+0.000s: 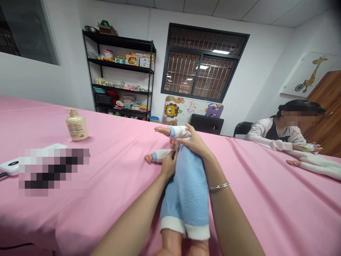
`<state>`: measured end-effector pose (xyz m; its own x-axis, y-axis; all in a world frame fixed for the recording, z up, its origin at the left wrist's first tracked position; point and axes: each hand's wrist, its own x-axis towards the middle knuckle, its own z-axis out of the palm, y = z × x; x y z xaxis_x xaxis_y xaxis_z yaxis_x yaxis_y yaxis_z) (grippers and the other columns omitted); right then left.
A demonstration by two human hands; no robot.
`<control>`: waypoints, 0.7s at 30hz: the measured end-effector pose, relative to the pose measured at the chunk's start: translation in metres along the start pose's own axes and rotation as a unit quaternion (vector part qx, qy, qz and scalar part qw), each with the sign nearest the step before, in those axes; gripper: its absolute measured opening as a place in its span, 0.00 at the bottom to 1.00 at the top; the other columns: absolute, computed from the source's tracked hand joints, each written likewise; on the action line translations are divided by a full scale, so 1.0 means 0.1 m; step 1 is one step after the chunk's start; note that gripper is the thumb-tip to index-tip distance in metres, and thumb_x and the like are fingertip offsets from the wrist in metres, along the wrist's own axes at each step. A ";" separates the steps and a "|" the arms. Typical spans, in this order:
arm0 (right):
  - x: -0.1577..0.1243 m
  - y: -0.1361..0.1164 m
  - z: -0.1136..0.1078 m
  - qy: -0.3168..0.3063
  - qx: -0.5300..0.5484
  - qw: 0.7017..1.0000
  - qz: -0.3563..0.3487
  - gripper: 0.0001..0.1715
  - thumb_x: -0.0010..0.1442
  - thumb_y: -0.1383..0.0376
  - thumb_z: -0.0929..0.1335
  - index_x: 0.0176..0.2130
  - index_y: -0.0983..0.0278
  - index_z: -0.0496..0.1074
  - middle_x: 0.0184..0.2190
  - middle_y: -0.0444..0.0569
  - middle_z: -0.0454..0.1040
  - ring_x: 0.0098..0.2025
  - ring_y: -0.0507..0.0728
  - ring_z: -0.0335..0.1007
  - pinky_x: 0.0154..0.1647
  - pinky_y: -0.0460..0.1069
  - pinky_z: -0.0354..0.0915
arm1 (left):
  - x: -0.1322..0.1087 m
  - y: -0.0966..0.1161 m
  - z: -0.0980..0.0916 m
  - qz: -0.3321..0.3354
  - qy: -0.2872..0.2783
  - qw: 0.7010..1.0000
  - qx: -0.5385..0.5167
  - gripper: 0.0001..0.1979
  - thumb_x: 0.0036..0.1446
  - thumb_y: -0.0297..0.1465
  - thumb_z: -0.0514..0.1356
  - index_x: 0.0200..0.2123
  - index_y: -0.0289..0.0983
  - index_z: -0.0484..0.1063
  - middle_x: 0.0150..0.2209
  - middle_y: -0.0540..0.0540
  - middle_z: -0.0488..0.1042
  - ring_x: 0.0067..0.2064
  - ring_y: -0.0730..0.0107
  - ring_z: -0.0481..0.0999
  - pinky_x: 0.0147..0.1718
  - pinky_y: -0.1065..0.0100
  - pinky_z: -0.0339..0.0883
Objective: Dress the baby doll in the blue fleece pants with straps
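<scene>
A baby doll [190, 185] in a light blue outfit with white cuffs lies on the pink tablecloth, its bare lower legs toward me. My right hand [196, 141] is at the doll's upper body, thumb and fingers around the upper part of its raised white sleeve [181, 132]. Against the near-left side of its chest is my left hand [169, 164], closed on the doll beside the other white sleeve [162, 155]. My hands and the blue clothing hide most of the doll's head and chest.
A beige pump bottle [76, 125] stands at left, near a white device [12, 166] with a cable. At right a person [279, 129] handles something beside another doll [317, 163]. Behind the table are a black shelf rack [119, 65] and a black chair [242, 128].
</scene>
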<state>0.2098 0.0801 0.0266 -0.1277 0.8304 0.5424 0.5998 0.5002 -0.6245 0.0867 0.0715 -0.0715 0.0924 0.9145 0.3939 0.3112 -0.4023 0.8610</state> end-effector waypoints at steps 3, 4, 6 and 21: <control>-0.01 0.19 -0.14 0.007 -0.102 0.995 0.016 0.53 0.42 0.59 0.73 0.61 0.63 0.49 0.59 0.52 0.54 0.61 0.64 0.48 0.61 0.58 0.48 | -0.03 -0.01 0.02 -0.020 0.019 0.995 0.097 0.25 0.61 0.45 0.42 0.29 0.35 0.72 0.31 0.43 0.75 0.33 0.62 0.73 0.31 0.66 0.61; -0.01 0.27 -0.18 0.006 -0.130 0.991 0.018 0.53 0.42 0.59 0.73 0.62 0.62 0.49 0.59 0.52 0.53 0.61 0.64 0.48 0.61 0.59 0.48 | -0.04 -0.01 0.03 -0.047 0.029 0.989 0.138 0.26 0.61 0.45 0.41 0.28 0.36 0.72 0.30 0.42 0.75 0.34 0.61 0.73 0.30 0.66 0.60; -0.01 0.42 -0.25 -0.007 -0.158 0.987 0.018 0.52 0.42 0.60 0.73 0.61 0.61 0.50 0.58 0.52 0.54 0.60 0.63 0.50 0.59 0.57 0.51 | -0.05 -0.02 0.03 -0.100 0.041 0.974 0.199 0.25 0.60 0.44 0.42 0.30 0.37 0.72 0.31 0.41 0.76 0.35 0.58 0.74 0.30 0.64 0.60; -0.11 0.78 0.16 0.056 -0.108 0.939 0.322 0.42 0.44 0.44 0.68 0.49 0.65 0.54 0.42 0.59 0.68 0.43 0.62 0.68 0.36 0.50 0.63 | 0.20 -0.24 -0.15 -0.173 0.125 0.942 0.260 0.29 0.56 0.45 0.48 0.58 0.38 0.57 0.52 0.38 0.68 0.58 0.48 0.57 0.56 0.48 0.45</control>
<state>0.2453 0.1146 -0.0372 0.3927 0.9066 0.1542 0.6718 -0.1683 -0.7214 0.0669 0.0985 -0.0798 -0.3049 0.9219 0.2392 0.7096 0.0523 0.7026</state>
